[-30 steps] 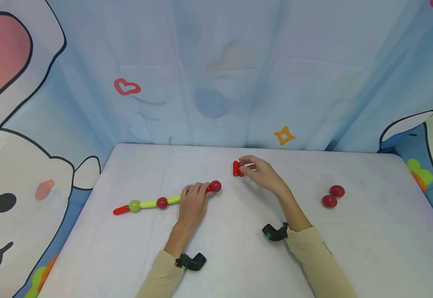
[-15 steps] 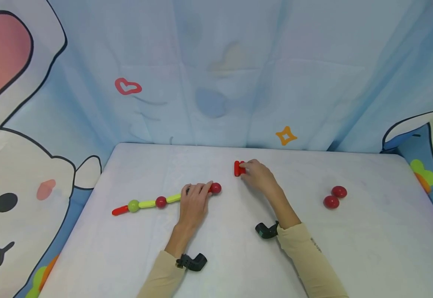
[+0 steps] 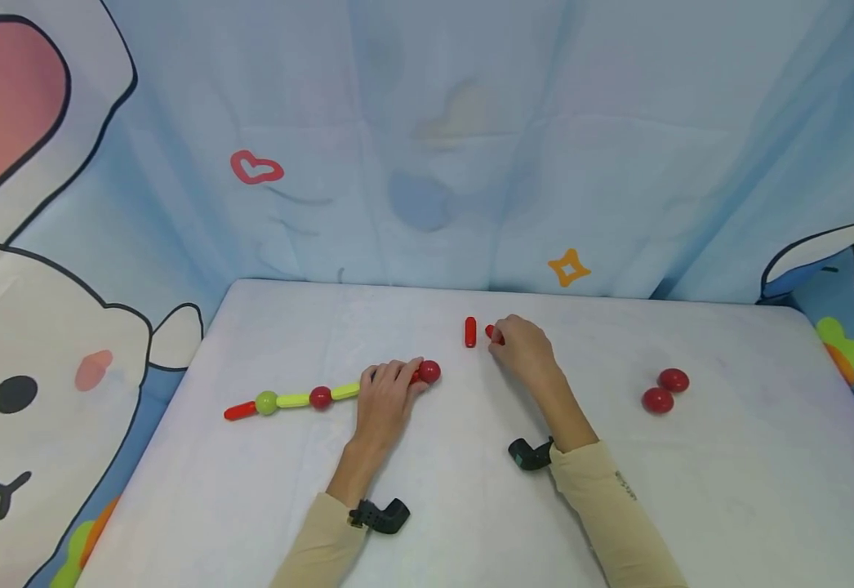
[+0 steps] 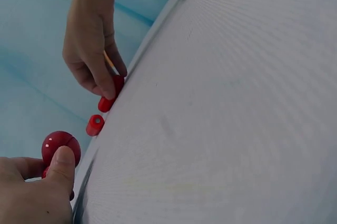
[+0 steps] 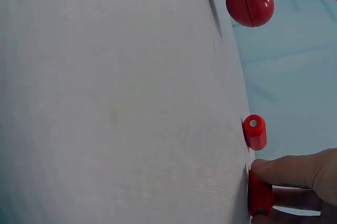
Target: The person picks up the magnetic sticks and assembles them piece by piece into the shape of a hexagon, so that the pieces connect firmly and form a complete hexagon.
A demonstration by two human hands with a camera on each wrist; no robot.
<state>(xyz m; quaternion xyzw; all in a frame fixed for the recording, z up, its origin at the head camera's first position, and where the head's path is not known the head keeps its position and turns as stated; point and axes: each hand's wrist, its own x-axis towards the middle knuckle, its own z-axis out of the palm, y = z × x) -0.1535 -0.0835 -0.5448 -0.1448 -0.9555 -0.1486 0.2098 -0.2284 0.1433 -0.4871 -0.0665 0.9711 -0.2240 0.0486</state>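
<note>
A row of beads lies on the table: a red long bead [image 3: 240,411], a green ball [image 3: 266,403], yellow-green long beads [image 3: 293,401] and a red ball [image 3: 320,398]. My left hand [image 3: 383,400] covers part of the row and grips it near its right end, where another red ball [image 3: 429,371] sticks out. In the left wrist view the thumb presses against that end ball [image 4: 62,148]. My right hand [image 3: 528,353] pinches a red long bead [image 5: 260,193] between thumb and fingers, low over the table. A second red long bead [image 3: 470,332] lies just left of it.
Two red balls [image 3: 665,390] sit side by side on the right of the white table [image 3: 464,490]. A blue printed curtain [image 3: 464,147] hangs behind the table's far edge. Each wrist carries a black camera mount [image 3: 380,516].
My right hand has taken hold of one of the two red long beads and drawn it to the right, apart from the other. The left hand stays on the bead row.
</note>
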